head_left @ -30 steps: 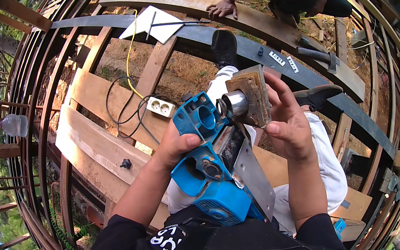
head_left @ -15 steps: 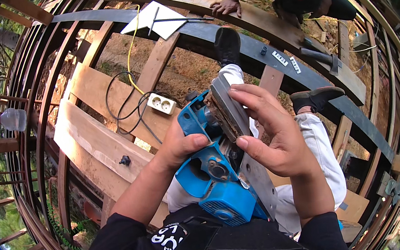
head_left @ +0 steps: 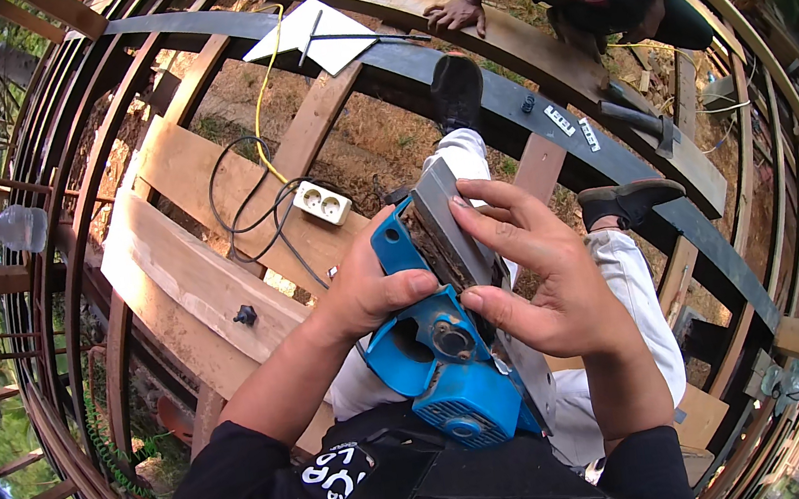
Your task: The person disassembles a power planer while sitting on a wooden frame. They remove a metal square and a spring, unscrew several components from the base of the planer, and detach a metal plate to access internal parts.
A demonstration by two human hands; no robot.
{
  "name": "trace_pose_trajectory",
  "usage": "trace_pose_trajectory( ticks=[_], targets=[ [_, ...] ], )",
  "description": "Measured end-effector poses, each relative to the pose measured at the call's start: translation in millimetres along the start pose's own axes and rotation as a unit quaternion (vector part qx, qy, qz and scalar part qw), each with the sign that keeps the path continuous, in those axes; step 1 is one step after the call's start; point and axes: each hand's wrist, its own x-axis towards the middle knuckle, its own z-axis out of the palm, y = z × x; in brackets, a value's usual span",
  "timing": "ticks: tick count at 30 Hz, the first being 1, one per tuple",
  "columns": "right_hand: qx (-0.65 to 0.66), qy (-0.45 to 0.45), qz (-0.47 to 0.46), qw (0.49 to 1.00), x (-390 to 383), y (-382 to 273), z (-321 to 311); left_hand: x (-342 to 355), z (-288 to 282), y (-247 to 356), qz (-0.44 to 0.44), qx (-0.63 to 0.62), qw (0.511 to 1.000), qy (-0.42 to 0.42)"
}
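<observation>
A blue electric planer (head_left: 464, 397) rests tilted in my lap, its flat metal sole facing right. My left hand (head_left: 371, 278) is wrapped round the planer's upper front part, thumb over the blue housing. My right hand (head_left: 544, 276) pinches a grey metal plate (head_left: 444, 205), the planer's front shoe, between thumb and fingers. Brown wood dust cakes the shoe's inner side, and it lies against the front of the housing. Whether it is fully seated cannot be made out. A black knob (head_left: 245, 315) lies apart on the wooden board at left.
A white socket block (head_left: 322, 203) with yellow and black cables lies on planks. Ahead are a white sheet (head_left: 332, 46) with dark rods, small white pieces (head_left: 559, 120) and a dark-handled tool (head_left: 640, 120). Another person's hand (head_left: 458, 16) leans on a beam. Gaps separate the timbers.
The shoe has shifted slightly left and down, closer to the planer's housing, with my right hand following. The planer has turned a little in my left hand.
</observation>
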Motion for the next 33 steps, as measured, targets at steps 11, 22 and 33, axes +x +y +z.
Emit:
trace_pose_trajectory(
  ticks=[11,22,33],
  targets=[
    [-0.001,0.007,0.016,1.0,-3,7,8,-1,0,-2,0.018,-0.014,1.0,0.005],
    [0.127,0.046,0.029,0.99,4,34,15,1,-20,-21,-0.003,-0.118,0.993,0.021],
    [0.047,0.132,0.021,0.99,-12,26,30,6,-22,-21,-0.019,-0.149,0.988,-0.021]
  ],
)
